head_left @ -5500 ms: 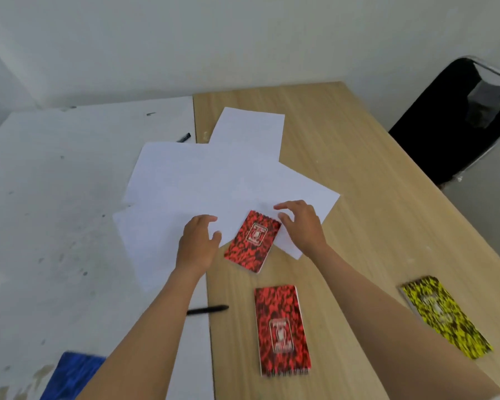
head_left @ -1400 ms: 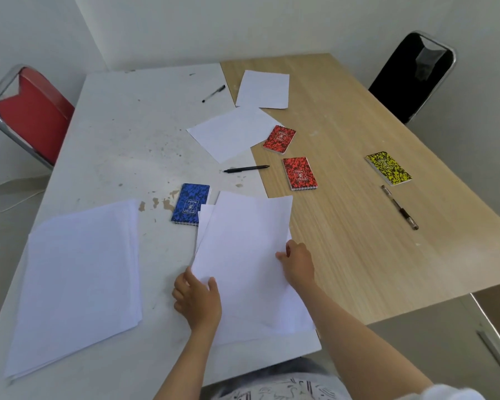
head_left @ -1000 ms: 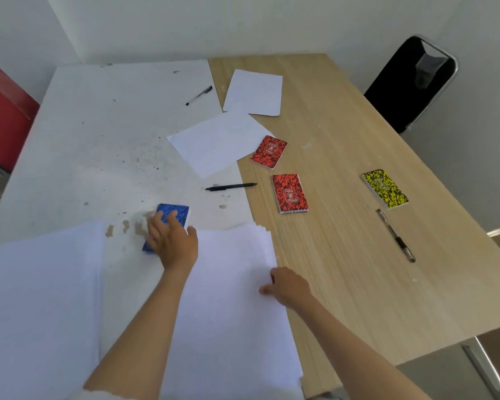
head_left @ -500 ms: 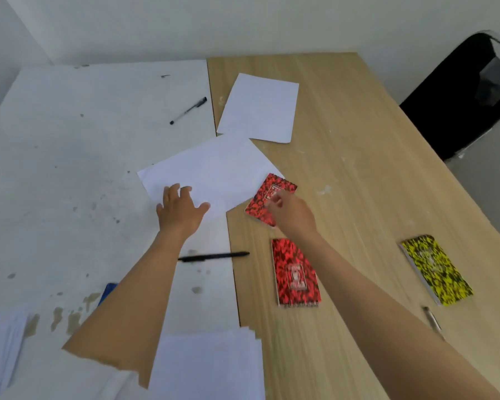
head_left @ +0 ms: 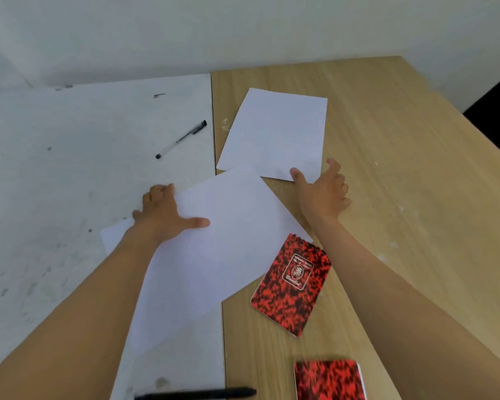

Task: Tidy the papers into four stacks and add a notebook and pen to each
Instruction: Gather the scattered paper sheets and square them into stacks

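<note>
The left hand (head_left: 162, 215) holds the near sheet's (head_left: 214, 249) left edge, thumb on top, fingers under it. The right hand (head_left: 322, 189), fingers spread, touches the far sheet's (head_left: 274, 134) near corner with its thumb. A red notebook (head_left: 292, 284) lies just beside the near sheet.

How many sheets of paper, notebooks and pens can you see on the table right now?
Sheets of paper: 2, the near sheet and the far sheet
Red notebooks: 2, upper notebook and lower notebook
Pens: 2, far pen and near pen
Total: 6
</note>
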